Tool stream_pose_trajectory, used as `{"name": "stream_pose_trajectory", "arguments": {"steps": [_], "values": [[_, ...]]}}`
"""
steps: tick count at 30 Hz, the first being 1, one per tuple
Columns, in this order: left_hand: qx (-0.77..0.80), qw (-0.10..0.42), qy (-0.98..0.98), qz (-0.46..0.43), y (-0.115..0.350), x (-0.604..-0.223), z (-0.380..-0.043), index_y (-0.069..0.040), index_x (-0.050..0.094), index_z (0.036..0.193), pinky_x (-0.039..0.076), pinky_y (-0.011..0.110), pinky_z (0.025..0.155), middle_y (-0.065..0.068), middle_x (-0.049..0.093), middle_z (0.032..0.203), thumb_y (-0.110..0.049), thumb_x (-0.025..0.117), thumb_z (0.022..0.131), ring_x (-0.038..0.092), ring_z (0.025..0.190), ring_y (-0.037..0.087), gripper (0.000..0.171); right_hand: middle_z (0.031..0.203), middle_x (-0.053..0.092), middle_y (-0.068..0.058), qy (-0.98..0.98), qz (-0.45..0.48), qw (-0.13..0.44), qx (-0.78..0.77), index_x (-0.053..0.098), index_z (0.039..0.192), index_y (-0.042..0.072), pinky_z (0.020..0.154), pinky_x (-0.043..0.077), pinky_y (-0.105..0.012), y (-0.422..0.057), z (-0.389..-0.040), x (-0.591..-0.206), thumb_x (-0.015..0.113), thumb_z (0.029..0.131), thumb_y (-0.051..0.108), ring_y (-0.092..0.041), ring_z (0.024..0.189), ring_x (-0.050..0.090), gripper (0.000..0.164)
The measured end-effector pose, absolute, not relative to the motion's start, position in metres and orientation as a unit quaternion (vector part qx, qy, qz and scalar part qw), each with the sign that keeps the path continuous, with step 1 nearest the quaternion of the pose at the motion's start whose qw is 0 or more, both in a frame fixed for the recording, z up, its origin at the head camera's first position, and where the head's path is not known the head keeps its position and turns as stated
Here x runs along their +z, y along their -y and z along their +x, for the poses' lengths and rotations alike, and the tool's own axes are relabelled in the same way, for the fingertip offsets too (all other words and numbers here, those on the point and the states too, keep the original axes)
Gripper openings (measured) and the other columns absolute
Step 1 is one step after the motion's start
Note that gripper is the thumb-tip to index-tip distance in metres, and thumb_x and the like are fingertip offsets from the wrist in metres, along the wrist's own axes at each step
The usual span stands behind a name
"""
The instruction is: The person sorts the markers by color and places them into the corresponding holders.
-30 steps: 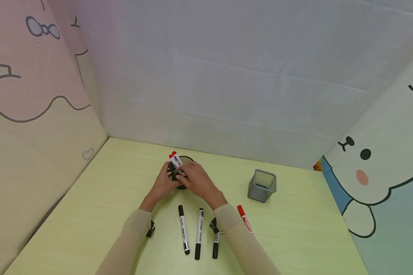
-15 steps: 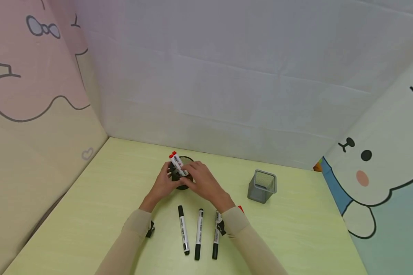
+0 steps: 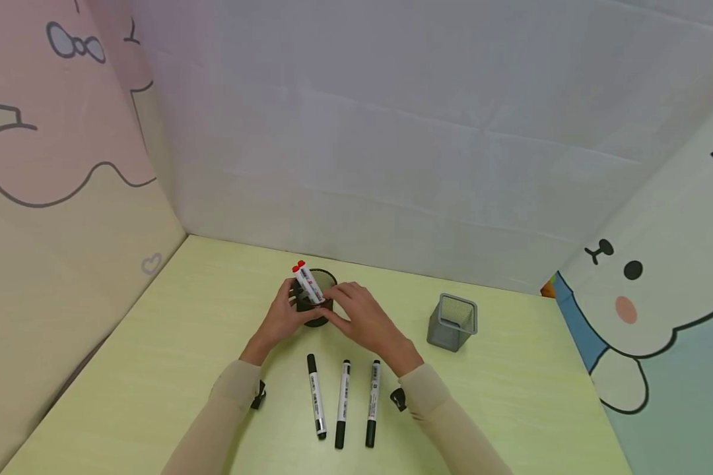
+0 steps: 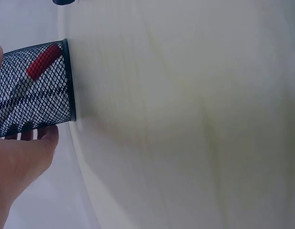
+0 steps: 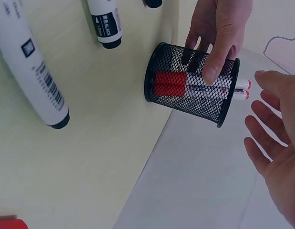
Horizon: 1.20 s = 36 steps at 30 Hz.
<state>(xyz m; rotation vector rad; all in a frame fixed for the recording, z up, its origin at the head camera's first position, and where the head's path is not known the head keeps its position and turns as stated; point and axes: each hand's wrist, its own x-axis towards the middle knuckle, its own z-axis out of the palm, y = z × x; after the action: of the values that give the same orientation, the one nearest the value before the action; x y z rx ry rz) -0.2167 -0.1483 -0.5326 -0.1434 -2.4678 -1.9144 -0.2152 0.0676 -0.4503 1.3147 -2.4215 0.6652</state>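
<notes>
My left hand point(image 3: 281, 322) grips a round black mesh pen holder point(image 5: 199, 108), its thumb across the mesh in the right wrist view. Two white markers with red caps point(image 3: 310, 284) stand leaning inside, their red-tipped ends sticking out over the rim. Beside the holder is my right hand point(image 3: 365, 318), holding nothing. Its fingers point(image 5: 267, 121) are spread and relaxed just off the rim in the right wrist view. In the left wrist view, a red cap point(image 4: 44, 62) shows through the mesh.
Three white markers with black caps, a left point(image 3: 317, 396), a middle point(image 3: 342, 404) and a right one point(image 3: 373, 404), lie in front on the table point(image 3: 154, 396). A grey square mesh holder point(image 3: 445, 335) stands to the right. A red cap point(image 5: 11, 224) shows low in the right wrist view.
My right hand has let go of the red markers and drawn back to the right, away from the holder's mouth. My left hand keeps its grip; the right sleeve now hides the loose red marker.
</notes>
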Motion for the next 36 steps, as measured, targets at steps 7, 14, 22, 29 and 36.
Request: {"name": "stream_pose_trajectory", "arguments": {"steps": [7,14,22,29,36], "values": [[-0.617,0.008,0.786,-0.04,0.148,-0.531,-0.218,-0.003,0.031,0.15,0.028,0.058,0.12,0.02,0.042,0.15,-0.02,0.086,0.086,0.036,0.144,0.038,0.087,0.122,0.066,-0.006,0.859,0.452,0.122,0.204,0.067,0.124,0.007,0.103,0.051,-0.042,-0.084,-0.208,-0.446,0.077,0.095,0.017,-0.024,0.116,0.061,0.032],[-0.609,0.001,0.793,-0.023,0.148,-0.53,-0.218,-0.006,0.03,0.152,0.032,0.056,0.119,0.018,0.041,0.152,-0.024,0.088,0.084,0.036,0.145,0.038,0.091,0.122,0.066,-0.005,0.861,0.462,0.111,0.182,0.067,0.122,0.009,0.105,0.05,-0.04,-0.101,-0.2,-0.444,0.076,0.096,0.017,-0.022,0.116,0.06,0.03],[-0.606,0.0,0.795,-0.019,0.147,-0.527,-0.218,-0.007,0.031,0.151,0.032,0.055,0.12,0.017,0.041,0.153,-0.025,0.089,0.083,0.036,0.145,0.038,0.092,0.122,0.066,-0.004,0.859,0.471,0.106,0.169,0.067,0.121,0.011,0.104,0.05,-0.041,-0.12,-0.192,-0.447,0.078,0.094,0.016,-0.022,0.117,0.06,0.029],[-0.609,0.0,0.793,-0.02,0.147,-0.528,-0.218,-0.005,0.031,0.152,0.03,0.054,0.121,0.019,0.041,0.153,-0.024,0.089,0.083,0.035,0.146,0.037,0.092,0.12,0.066,-0.003,0.858,0.48,0.103,0.153,0.067,0.119,0.011,0.101,0.052,-0.04,-0.134,-0.186,-0.453,0.079,0.092,0.014,-0.022,0.115,0.06,0.029],[-0.605,-0.005,0.796,-0.017,0.147,-0.529,-0.217,-0.006,0.03,0.152,0.03,0.05,0.122,0.018,0.041,0.152,-0.025,0.089,0.083,0.036,0.146,0.035,0.093,0.119,0.066,-0.003,0.857,0.481,0.097,0.157,0.067,0.118,0.01,0.101,0.052,-0.041,-0.145,-0.184,-0.457,0.079,0.091,0.011,-0.022,0.115,0.061,0.03]]}}
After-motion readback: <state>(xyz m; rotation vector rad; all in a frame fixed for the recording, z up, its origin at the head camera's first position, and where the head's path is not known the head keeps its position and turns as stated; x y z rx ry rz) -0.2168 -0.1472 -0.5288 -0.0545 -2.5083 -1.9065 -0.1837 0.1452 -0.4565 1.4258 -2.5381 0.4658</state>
